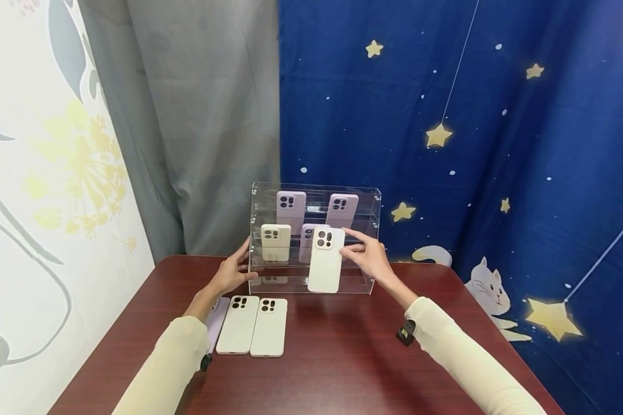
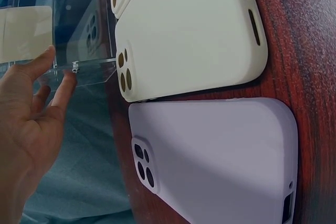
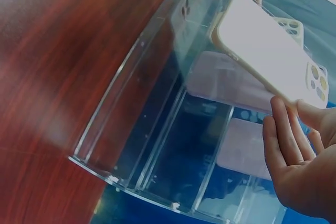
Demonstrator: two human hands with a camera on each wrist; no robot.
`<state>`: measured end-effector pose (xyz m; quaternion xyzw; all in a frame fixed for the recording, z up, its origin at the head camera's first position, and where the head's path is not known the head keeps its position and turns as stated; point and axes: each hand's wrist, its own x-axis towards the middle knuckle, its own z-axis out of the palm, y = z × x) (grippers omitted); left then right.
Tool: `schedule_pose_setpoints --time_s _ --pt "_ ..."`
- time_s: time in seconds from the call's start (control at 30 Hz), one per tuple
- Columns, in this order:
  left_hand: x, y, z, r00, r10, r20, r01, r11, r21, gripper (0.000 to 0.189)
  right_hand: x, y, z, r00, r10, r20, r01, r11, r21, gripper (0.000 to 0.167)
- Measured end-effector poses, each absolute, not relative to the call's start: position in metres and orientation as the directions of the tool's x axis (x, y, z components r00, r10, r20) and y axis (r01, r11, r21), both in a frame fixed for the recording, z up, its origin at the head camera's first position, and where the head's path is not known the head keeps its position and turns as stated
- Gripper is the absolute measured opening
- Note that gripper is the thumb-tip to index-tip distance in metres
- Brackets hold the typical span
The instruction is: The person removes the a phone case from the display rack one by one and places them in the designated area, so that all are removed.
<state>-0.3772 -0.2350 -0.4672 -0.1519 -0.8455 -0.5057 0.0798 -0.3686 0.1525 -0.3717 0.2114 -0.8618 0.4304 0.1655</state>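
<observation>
My right hand (image 1: 372, 260) pinches a cream phone case (image 1: 326, 268) by its upper right edge, between thumb and fingers. The case stands upright, camera cutouts at the top, before the right half of a clear acrylic display stand (image 1: 296, 282). In the right wrist view the case (image 3: 260, 40) overlaps the stand's tiers. With spread, fairly straight fingers, my left hand (image 1: 227, 276) touches the stand's left side; the left wrist view shows the fingertips (image 2: 67, 80) at its corner. Two lilac cases (image 1: 291, 214) lean on the top tier, a cream case (image 1: 276, 245) below. Another lilac case (image 1: 306, 245) is partly hidden.
On the dark red table (image 1: 353, 357), two cream cases (image 1: 268, 334) lie side by side, with a lilac case (image 1: 217, 320) left of them, partly covered by my left arm. Grey curtain (image 1: 202, 115) and blue star curtain (image 1: 342, 115) hang behind the stand.
</observation>
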Motion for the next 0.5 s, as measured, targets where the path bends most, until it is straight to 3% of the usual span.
schedule_pose_setpoints --time_s 0.5 --pt "-0.381 -0.237 -0.470 -0.945 0.174 0.276 0.326 0.448 0.833 0.111 -0.365 0.136 -0.408 -0.899 -0.302 0.316 -0.423 0.416 -0.805 0.059"
